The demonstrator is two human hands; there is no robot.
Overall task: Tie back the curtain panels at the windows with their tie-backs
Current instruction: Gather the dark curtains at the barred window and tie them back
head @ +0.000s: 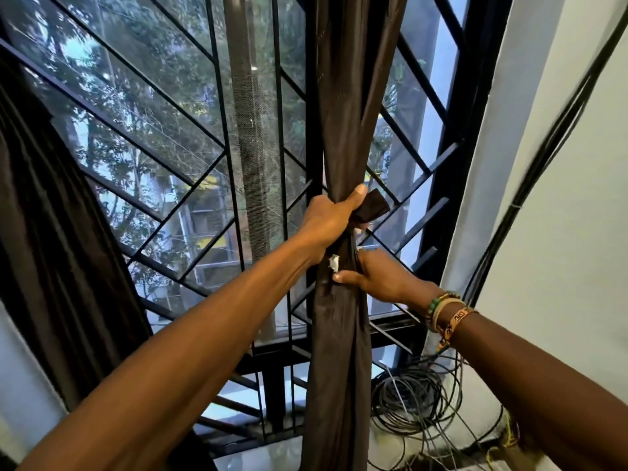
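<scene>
A dark brown curtain panel (343, 351) hangs gathered into one narrow bunch in front of the window, a little right of the middle of the view. Its long axis runs nearly straight up and down, from the top edge of the picture to the bottom, and it leans slightly to the right above the hands. The left hand (331, 217) is clenched round the bunch at about mid-height, with the thumb laid over the front of the folds and the fingers wrapped behind. From under that thumb the flat end of a dark brown tie-back (373, 206) sticks out to the right, pointing up and to the right and away from the curtain. How the rest of the tie-back runs round the bunch is hidden by the hand. Just below, the right hand (379, 275) grasps the same bunch from the right side, with its thumb lying across the front and the fingers out of sight behind the cloth. A small white tag (334, 262) shows on the curtain between the two hands. Beaded and woven bracelets (446, 312) sit on the right wrist. Behind the curtain stands a black window grille (190, 178) of slanted bars, with a grey mesh strip (247, 130) running upright beside it. A second dark curtain panel (51, 239) hangs at the left edge. Black cables (413, 399) lie coiled low on the right, and more run up the white wall (564, 205).
</scene>
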